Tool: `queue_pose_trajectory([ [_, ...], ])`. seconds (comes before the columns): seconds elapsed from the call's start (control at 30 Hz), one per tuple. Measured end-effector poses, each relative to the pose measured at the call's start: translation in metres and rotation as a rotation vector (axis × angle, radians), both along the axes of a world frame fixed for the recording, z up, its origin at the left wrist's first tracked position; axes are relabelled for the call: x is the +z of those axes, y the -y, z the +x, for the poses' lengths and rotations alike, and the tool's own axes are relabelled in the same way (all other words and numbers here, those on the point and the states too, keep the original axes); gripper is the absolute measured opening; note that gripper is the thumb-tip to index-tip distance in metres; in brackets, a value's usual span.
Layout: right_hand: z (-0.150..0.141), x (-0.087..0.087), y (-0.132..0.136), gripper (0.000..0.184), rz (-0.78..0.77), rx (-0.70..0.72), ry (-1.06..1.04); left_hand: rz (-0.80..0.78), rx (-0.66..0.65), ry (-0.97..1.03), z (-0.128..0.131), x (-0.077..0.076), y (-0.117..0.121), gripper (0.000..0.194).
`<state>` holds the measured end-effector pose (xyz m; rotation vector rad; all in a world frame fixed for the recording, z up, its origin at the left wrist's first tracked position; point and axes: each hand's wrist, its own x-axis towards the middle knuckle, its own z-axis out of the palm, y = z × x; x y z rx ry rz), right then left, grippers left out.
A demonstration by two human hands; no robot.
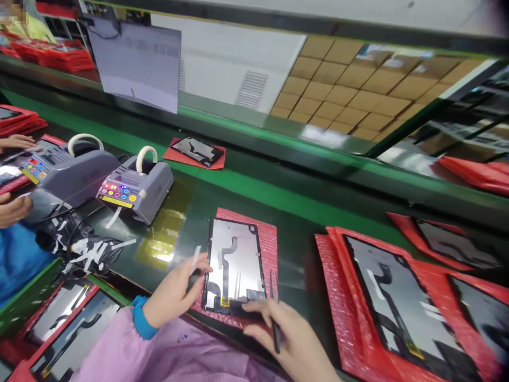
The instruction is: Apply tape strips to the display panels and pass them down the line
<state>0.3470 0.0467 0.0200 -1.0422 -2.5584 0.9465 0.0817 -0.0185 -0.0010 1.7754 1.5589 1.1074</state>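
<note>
A tablet display panel (pixel 238 254) lies back side up on a red bubble-wrap bag (pixel 269 249) in front of me. A dark flex cable runs down its silvery back. My left hand (pixel 178 286) is at the panel's left edge, fingers bent. A short strip of white tape (pixel 196 257) stands up from its fingertips; whether it is pinched or stuck there is hard to see. My right hand (pixel 286 329) is closed around dark tweezers (pixel 275 318), which point away from me. Its fingertips are over the panel's lower right corner.
Two tape dispensers (pixel 137 185) stand at the left, near tangled cables with tape scraps (pixel 89 254). More panels on red bags (pixel 397 297) lie at the right, and one panel (pixel 198 150) sits farther back. A co-worker's hand (pixel 14 209) is at far left.
</note>
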Motion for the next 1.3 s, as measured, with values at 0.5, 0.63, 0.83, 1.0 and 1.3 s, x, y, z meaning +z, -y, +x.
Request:
queue_pose_trajectory([
  [0.5,-0.088,-0.037,-0.078,0.013,0.203,-0.092,0.088,0.083,0.017,-0.151,-0.005,-0.008,-0.053,0.051],
  [0.63,-0.092,-0.030,-0.081,0.009,0.132,-0.099,0.093,0.050,-0.058,-0.180,-0.004,-0.007,-0.066,0.059],
  [0.83,-0.100,-0.018,-0.083,0.011,0.124,-0.092,0.264,-0.033,-0.038,-0.168,-0.005,-0.006,-0.079,0.062],
  [1.0,-0.107,-0.013,-0.078,0.016,0.265,0.035,0.496,-0.043,0.010,-0.078,-0.009,-0.011,-0.077,0.061],
  [1.3,-0.101,-0.024,-0.071,0.019,0.460,0.215,0.540,-0.110,0.044,0.001,-0.006,-0.003,-0.079,0.052],
])
